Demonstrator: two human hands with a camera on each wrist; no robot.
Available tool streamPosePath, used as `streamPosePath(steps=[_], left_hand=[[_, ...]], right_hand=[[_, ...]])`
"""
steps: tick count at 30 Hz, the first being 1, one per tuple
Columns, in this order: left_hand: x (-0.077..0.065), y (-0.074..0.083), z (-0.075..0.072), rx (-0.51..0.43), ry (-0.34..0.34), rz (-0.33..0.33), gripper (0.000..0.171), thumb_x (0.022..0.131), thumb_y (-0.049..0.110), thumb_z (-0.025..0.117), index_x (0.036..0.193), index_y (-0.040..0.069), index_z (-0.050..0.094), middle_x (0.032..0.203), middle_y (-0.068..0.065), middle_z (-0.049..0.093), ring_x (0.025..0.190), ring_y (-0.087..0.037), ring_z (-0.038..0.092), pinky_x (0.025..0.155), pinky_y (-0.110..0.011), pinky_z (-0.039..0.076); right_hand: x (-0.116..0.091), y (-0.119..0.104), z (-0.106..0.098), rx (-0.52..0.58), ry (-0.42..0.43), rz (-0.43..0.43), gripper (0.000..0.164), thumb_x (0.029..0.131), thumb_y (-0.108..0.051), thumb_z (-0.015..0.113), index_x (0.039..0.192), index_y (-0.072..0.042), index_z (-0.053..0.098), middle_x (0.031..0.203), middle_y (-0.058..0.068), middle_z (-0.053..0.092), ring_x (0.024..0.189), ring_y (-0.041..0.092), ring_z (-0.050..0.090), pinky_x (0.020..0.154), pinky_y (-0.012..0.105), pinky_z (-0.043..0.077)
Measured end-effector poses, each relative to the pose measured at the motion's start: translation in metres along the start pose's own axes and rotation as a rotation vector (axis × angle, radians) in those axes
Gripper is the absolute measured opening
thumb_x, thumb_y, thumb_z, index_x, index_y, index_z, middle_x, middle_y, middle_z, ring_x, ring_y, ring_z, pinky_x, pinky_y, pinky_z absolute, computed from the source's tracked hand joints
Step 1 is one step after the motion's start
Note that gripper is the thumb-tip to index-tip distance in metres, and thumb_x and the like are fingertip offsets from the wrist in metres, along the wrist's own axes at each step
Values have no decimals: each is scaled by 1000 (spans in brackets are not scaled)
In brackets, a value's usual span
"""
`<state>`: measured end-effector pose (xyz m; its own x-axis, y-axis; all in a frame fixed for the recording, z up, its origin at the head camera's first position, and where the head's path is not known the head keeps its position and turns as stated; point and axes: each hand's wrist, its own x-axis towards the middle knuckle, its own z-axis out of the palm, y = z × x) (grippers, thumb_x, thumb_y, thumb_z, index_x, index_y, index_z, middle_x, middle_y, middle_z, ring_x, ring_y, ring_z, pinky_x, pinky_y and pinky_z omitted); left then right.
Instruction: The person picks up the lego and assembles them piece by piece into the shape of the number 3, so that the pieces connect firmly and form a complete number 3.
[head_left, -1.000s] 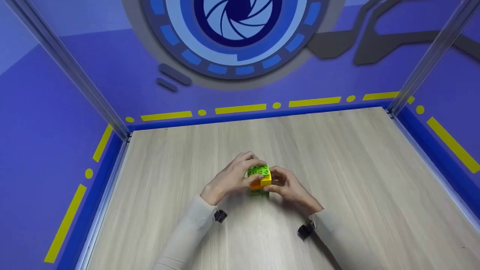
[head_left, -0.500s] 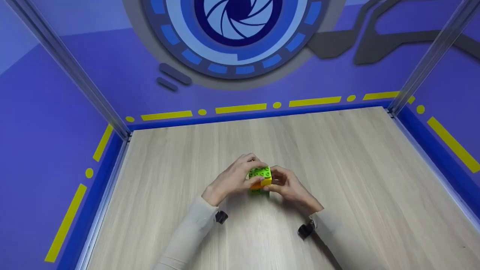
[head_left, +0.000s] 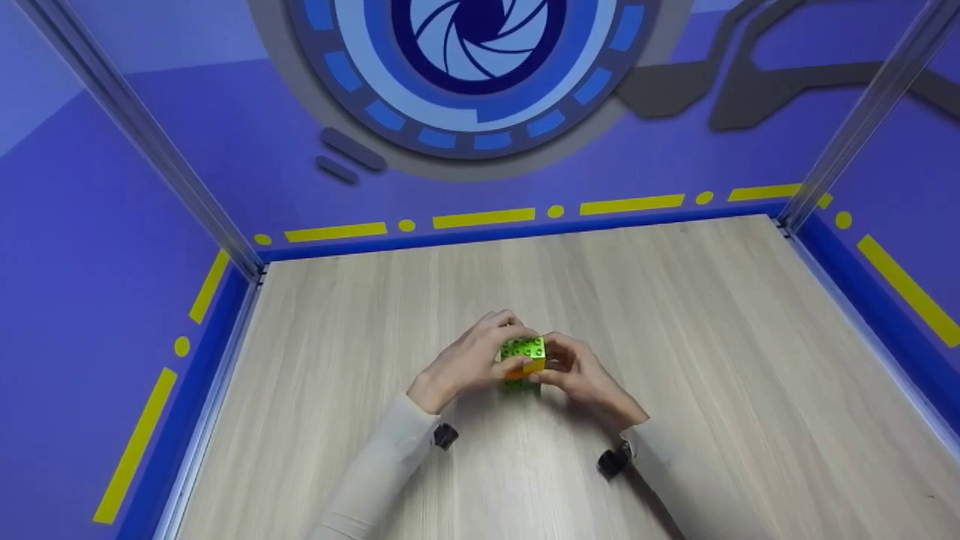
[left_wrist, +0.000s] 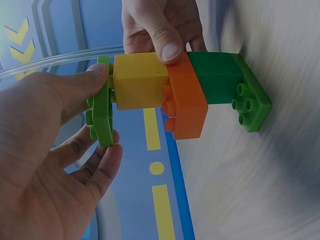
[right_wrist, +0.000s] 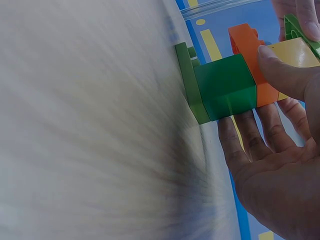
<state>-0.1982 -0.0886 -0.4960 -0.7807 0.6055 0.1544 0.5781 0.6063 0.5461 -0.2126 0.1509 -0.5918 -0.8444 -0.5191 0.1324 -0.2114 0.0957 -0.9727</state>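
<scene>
A stack of toy building bricks stands between both hands. From the top come a yellow block [left_wrist: 140, 82], an orange brick [left_wrist: 187, 112], a dark green block [left_wrist: 215, 75] and a light green base brick [left_wrist: 257, 102]. My left hand [head_left: 466, 364] pinches a flat light green brick [left_wrist: 104, 115] between thumb and fingers at the stack's top. Yellow studs show in a narrow gap under that brick, which juts past the block's side. With its thumb by the yellow-orange joint and fingers along the opposite side, my right hand [head_left: 583, 373] holds the stack.
The stack's base is close to or on a wood-grain table [head_left: 360, 315]; contact is hard to tell. Blue-purple printed panels [head_left: 480, 184] enclose the table's back and sides, with metal posts [head_left: 150, 142] at the corners.
My left hand and the flat light green brick have moved slightly right and toward the body, lower over the stack. The right hand stays nearly still around the stack.
</scene>
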Motion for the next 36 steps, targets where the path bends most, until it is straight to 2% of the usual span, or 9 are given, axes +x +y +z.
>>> streamPosePath(steps=[6,11,15,25,36], left_hand=[[1,0,1,7,-6,-7,36,103,28,74,139,21,72,120,4,62,107,-13,58,97,-29,54],[3,0,1,11,-5,11,37,102,26,75,138,19,72,119,1,63,110,-23,62,96,-31,54],[2,-1,1,24,-1,25,36,103,28,74,137,18,72,120,0,63,113,-27,63,98,-33,54],[3,3,0,95,6,13,34,103,28,74,135,18,74,118,1,63,106,-15,57,94,-29,55],[8,13,-7,210,-43,32,34,103,29,74,135,18,76,125,-2,66,113,-20,62,99,-33,56]], right_hand=[[0,0,-1,-1,7,21,41,93,-7,83,131,-9,67,127,9,71,120,22,70,106,35,56],[1,0,-1,-6,1,6,43,93,-8,83,133,-8,67,128,11,71,120,22,71,107,37,56],[1,0,-1,-3,-5,-3,45,93,-8,83,134,-6,66,128,13,71,118,21,70,107,37,56],[1,-1,-1,2,-12,6,45,93,-7,83,134,-7,66,129,11,71,120,20,70,109,36,55],[0,-3,-2,19,-27,30,44,94,-6,82,134,-10,66,133,11,69,122,21,69,110,34,54]])
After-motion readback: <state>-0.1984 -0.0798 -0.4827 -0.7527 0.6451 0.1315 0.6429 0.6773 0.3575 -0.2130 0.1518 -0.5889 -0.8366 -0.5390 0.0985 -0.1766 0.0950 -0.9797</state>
